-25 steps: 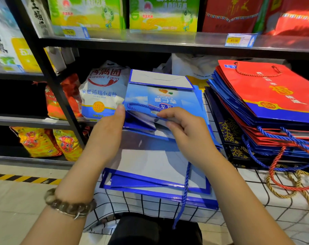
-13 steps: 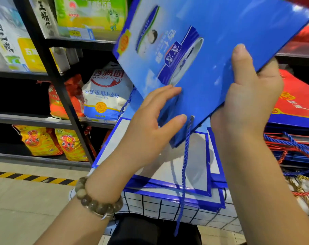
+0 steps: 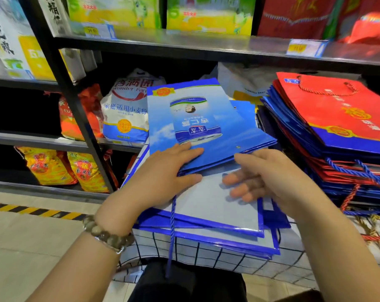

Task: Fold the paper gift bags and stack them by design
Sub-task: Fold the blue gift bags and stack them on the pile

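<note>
A flat blue gift bag (image 3: 197, 118) with a can picture lies printed side up on a pile of blue-and-white bags (image 3: 217, 216). My left hand (image 3: 163, 173) pinches its near edge, thumb under, fingers on top. My right hand (image 3: 265, 177) hovers just right of that edge, fingers spread and blurred over the white bag below, holding nothing. A blue cord handle (image 3: 171, 236) hangs down from the bag over the front edge. At the right stands a tall stack of red and blue bags (image 3: 337, 118).
The piles rest on a white grid-patterned cloth (image 3: 206, 256). Behind are black metal shelves (image 3: 80, 118) with a flour sack (image 3: 126, 114), orange and yellow packets (image 3: 65, 168) and boxes above. A tiled floor with a yellow-black stripe (image 3: 28, 210) lies at the left.
The blue bag, held up and tilted half a second ago, now lies flat on the pile. My right hand has let go of it; my left hand grips its near edge.
</note>
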Tool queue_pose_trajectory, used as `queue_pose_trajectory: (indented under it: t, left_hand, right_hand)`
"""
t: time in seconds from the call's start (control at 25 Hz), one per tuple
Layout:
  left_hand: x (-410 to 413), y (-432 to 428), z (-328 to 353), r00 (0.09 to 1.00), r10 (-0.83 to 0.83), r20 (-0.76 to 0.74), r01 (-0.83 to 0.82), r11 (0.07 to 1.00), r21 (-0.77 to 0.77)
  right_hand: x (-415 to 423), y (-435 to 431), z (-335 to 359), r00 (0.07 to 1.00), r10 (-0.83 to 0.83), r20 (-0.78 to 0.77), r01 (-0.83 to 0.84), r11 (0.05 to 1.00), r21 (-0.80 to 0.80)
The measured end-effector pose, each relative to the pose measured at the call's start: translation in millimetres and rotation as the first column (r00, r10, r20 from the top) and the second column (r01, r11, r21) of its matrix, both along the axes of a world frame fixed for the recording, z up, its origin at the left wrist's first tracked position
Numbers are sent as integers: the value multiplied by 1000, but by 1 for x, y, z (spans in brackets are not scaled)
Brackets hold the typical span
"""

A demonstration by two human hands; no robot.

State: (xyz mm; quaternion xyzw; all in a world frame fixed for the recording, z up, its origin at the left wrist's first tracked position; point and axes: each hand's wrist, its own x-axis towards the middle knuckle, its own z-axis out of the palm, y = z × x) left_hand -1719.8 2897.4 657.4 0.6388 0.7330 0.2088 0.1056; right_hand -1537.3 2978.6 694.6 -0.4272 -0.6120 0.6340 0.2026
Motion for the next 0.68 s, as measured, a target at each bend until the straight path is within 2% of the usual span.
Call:
queue_pose_trajectory:
  t: [0.08,0.12,0.16,0.24,0.36,0.48,0.56,0.6,0.68]
  left_hand:
    - [-1,1,1,1000,0,10,1,999,-43]
    - [0,2,2,1000,1,7,-1,998,-59]
    - [1,3,2,1000,7,17,-5,997,-72]
    - [3,4,3,987,45,153,-39,998,-44]
    - [6,3,8,857,43,513,-67,997,28]
    - [7,2,8,786,31,617,-78,996,50]
    - [7,-1,10,806,40,591,-131,985,113]
    - [8,-3,10,821,84,564,-211,964,162]
    - [8,-12,15,827,192,529,-370,893,255]
  right_hand:
    - [8,0,1,957,-24,289,-66,952,298]
    - [6,-5,1,914,-54,401,-144,882,448]
    - [1,-14,1,859,-62,508,-262,800,540]
    - [-16,-39,-4,748,-4,663,-487,675,554]
    - [-41,-61,-12,715,2,699,-585,549,597]
    - [-54,-62,-19,735,2,678,-605,453,655]
    - [-54,-57,-20,777,40,629,-557,511,655]
    - [-53,-52,-17,827,87,555,-481,620,620]
    - [-50,-37,-10,954,187,233,-263,896,358]
